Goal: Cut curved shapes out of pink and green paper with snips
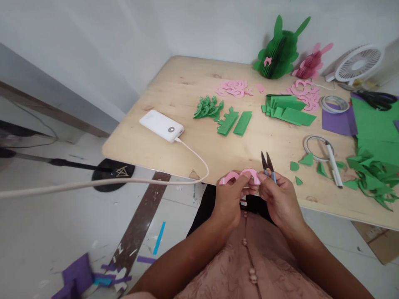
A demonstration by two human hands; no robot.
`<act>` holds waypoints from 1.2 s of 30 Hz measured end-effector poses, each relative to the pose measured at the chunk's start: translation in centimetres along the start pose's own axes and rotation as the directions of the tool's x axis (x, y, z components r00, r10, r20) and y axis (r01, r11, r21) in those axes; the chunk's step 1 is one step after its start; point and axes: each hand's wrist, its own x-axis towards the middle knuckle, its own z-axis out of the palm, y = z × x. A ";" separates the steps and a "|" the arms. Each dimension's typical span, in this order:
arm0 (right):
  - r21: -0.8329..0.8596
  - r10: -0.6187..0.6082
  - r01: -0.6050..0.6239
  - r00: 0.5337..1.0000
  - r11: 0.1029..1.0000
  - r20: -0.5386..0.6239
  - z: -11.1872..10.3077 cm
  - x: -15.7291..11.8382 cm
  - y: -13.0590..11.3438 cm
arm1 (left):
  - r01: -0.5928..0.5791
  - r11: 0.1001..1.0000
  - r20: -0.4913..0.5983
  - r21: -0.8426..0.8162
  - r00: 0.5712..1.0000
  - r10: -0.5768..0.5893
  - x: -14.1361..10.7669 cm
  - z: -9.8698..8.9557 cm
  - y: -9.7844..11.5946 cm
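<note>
My left hand (229, 197) is closed, its thumb and fingers pinching a curved pink paper cutout (251, 173) at the table's front edge. Small scissors (268, 164) with dark blades and blue handles sit in my right hand (282, 197), blades pointing away and slightly apart. The thumb of that hand also touches the right end of the pink cutout. Beyond my hands lie two folded green paper strips (242, 123) and a heap of green cutouts (208, 108). Part of the cutout and the scissors' handles are hidden by my fingers.
A white power bank (162, 125) trails a cable (199, 158) over the left table edge. Pink cutouts (233, 88), folded green paper (288, 109), tape (335, 104), a pen (334, 166) and green scraps (375, 176) lie around. A green honeycomb figure (278, 52) and fan (358, 64) stand behind.
</note>
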 end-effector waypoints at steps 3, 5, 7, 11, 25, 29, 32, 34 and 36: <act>-0.050 -0.001 0.001 1.000 0.999 0.001 -0.2 0.0 0.0 | 0.000 1.000 -0.007 0.022 1.000 0.000 0.0 -0.1 0.0; -0.092 -0.005 0.004 1.000 0.996 -0.007 -0.3 0.0 0.0 | 0.006 0.999 -0.009 0.035 1.000 -0.006 0.1 -0.1 0.0; -0.117 -0.010 0.009 1.000 0.993 -0.013 -0.4 0.1 0.1 | 0.010 0.999 -0.009 0.036 1.000 -0.010 0.2 -0.1 0.0; -0.122 -0.007 0.003 1.000 0.993 -0.027 -0.4 0.1 0.1 | 0.005 1.000 -0.009 0.029 1.000 -0.005 0.3 -0.1 0.0; -0.096 -0.012 0.008 0.999 0.995 -0.048 0.2 0.0 0.0 | 0.054 0.997 -0.009 0.059 0.999 -0.054 0.2 0.0 -0.3; -0.111 -0.022 0.017 0.999 0.994 -0.044 0.2 0.0 0.2 | 0.062 0.996 -0.023 0.056 0.998 -0.061 0.2 0.2 -0.3; -0.128 -0.023 0.019 0.999 0.992 -0.031 0.0 0.0 0.3 | 0.044 0.997 -0.014 0.056 0.999 -0.044 0.3 0.2 -0.4; -0.145 -0.018 0.018 1.000 0.989 -0.001 -0.1 0.1 0.3 | 0.016 0.997 -0.009 0.075 1.000 -0.015 0.3 0.0 -0.5; -0.164 -0.026 0.031 0.999 0.986 0.029 -0.4 0.1 0.2 | -0.013 0.993 -0.003 0.114 1.000 0.014 0.4 -0.3 -0.7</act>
